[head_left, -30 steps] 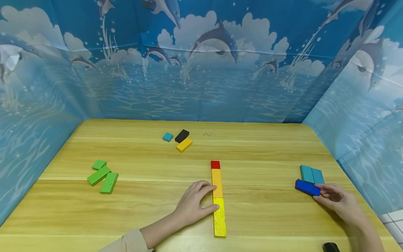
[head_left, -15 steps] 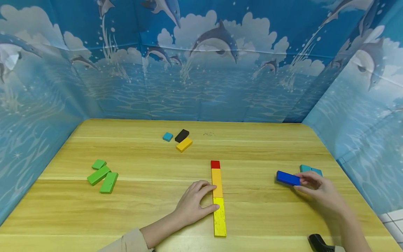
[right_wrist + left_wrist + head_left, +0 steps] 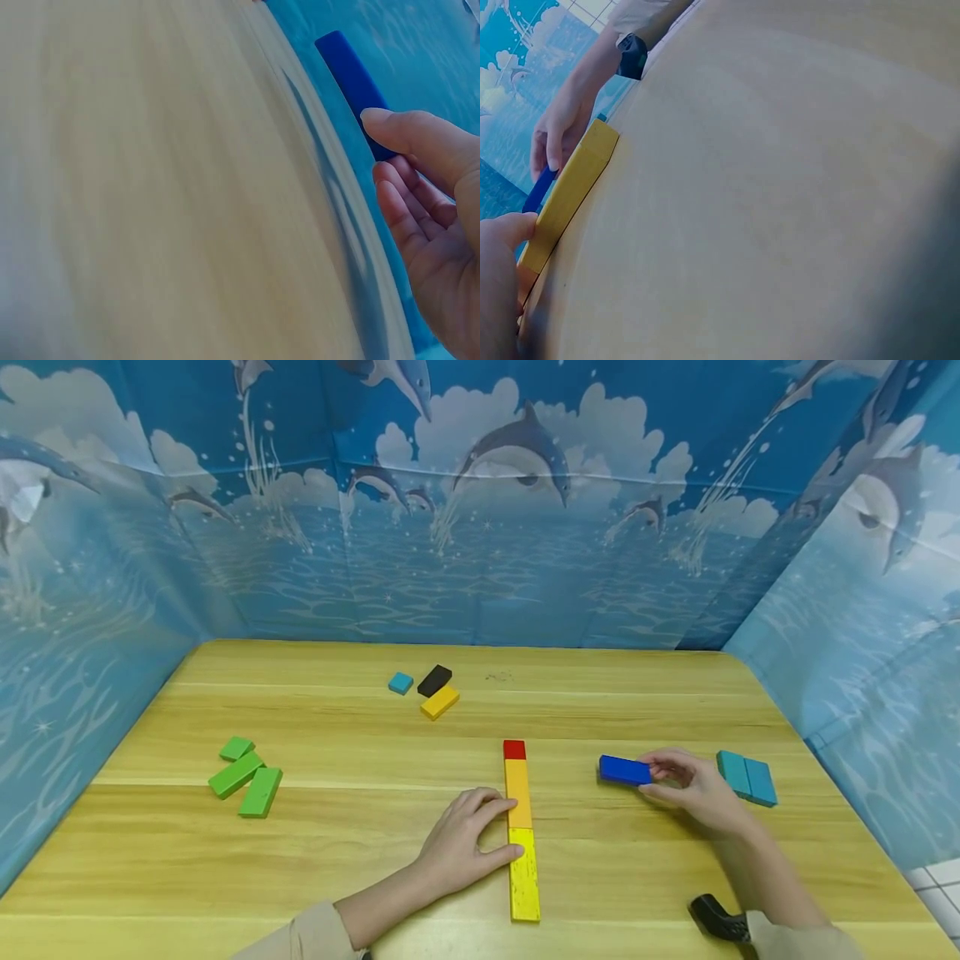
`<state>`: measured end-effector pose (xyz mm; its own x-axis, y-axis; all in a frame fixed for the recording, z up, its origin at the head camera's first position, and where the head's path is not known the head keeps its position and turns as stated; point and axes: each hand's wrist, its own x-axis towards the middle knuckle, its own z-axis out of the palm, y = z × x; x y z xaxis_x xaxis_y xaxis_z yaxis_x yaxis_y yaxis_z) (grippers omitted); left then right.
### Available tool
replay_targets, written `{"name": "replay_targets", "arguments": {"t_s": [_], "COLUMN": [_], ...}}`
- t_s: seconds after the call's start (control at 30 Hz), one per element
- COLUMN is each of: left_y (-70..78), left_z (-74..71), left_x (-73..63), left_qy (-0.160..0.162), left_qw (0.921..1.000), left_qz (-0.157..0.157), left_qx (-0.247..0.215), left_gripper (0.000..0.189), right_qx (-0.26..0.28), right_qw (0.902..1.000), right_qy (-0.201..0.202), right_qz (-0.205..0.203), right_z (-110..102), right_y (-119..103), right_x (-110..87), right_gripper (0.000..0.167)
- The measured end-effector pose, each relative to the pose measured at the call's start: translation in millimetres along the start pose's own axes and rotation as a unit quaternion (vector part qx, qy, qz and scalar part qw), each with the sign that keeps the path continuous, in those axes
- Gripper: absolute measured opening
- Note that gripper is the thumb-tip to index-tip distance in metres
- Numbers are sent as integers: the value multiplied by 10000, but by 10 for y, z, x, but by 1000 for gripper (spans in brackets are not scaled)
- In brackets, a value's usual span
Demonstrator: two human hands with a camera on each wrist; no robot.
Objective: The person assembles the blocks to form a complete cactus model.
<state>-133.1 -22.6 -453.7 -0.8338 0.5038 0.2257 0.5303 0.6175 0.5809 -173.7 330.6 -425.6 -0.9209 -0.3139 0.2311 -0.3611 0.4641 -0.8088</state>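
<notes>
A straight row of flat blocks lies mid-table in the head view: a red block [image 3: 514, 750], an orange block [image 3: 517, 789] and a yellow block [image 3: 524, 885]. My left hand [image 3: 467, 845] rests at the row's left side, thumb touching the yellow block and forefinger the orange one, the two spread apart. To the right of the row, my right hand [image 3: 693, 789] pinches one end of a dark blue block [image 3: 624, 770] between thumb and fingers. The right wrist view shows this blue block [image 3: 352, 86] held above the table, its free end pointing away from the hand.
Two teal blocks [image 3: 747, 778] lie side by side at the right. Three green blocks [image 3: 247, 777] are at the left. Toward the back sit a small blue block [image 3: 401, 683], a black block [image 3: 434, 681] and an orange-yellow block [image 3: 439, 702]. A dolphin-printed curtain [image 3: 480, 527] surrounds the table.
My right hand has carried the dark blue block leftward from beside the teal blocks toward the row. The left hand has stayed in place on the row.
</notes>
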Motion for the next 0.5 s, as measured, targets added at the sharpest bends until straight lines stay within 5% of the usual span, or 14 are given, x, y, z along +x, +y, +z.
{"name": "replay_targets", "arguments": {"t_s": [0.5], "left_y": [4], "left_z": [-16], "left_x": [5], "left_qy": [50], "left_qw": [10000], "left_qz": [25], "left_qx": [60], "left_gripper": [53], "right_qx": [550], "right_qw": [9967], "right_qy": [-587], "right_qz": [74], "right_z": [440], "right_y": [-84], "right_x": [282], "right_gripper": [32]}}
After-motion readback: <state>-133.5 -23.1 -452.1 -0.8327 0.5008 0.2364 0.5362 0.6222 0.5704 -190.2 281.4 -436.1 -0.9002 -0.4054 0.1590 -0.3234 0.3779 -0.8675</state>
